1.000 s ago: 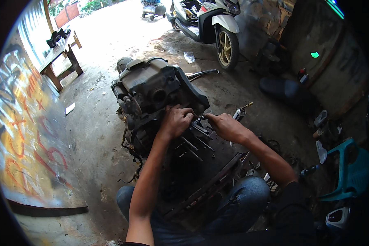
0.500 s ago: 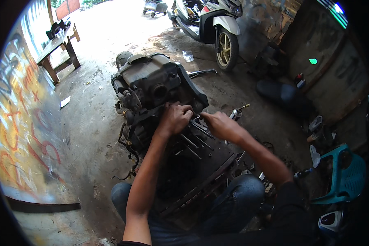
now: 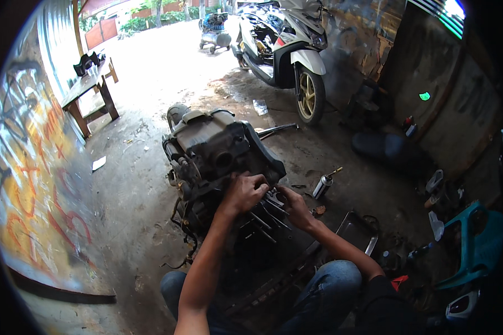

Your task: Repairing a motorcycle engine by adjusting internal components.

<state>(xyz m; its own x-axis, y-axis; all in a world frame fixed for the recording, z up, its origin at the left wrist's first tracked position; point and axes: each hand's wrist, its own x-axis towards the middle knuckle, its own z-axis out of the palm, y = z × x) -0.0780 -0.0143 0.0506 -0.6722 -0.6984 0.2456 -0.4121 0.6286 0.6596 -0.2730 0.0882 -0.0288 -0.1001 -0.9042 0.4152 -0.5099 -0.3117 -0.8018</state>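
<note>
A dark engine assembly (image 3: 209,148) with an airbox stands in front of me, with several long metal rods (image 3: 262,220) sticking out at its near end. My left hand (image 3: 243,192) is curled against the engine's lower housing, fingers bent in, its fingertips partly hidden. My right hand (image 3: 293,204) is just right of it, fingers closed at the small shiny parts beside the rods. What either hand grips is too small or hidden to name.
A white scooter (image 3: 302,61) stands behind. A spray can (image 3: 323,185), black seat (image 3: 383,146), metal tray (image 3: 349,229) and teal plastic piece (image 3: 469,245) lie to the right. A wooden bench (image 3: 81,100) and painted metal wall (image 3: 33,195) are left; a wheeled compressor (image 3: 215,39) is farther back.
The camera view has tilted up, so the engine and scooter sit lower in frame. My right hand and forearm have shifted inward and slightly toward me; my left hand stays at the housing.
</note>
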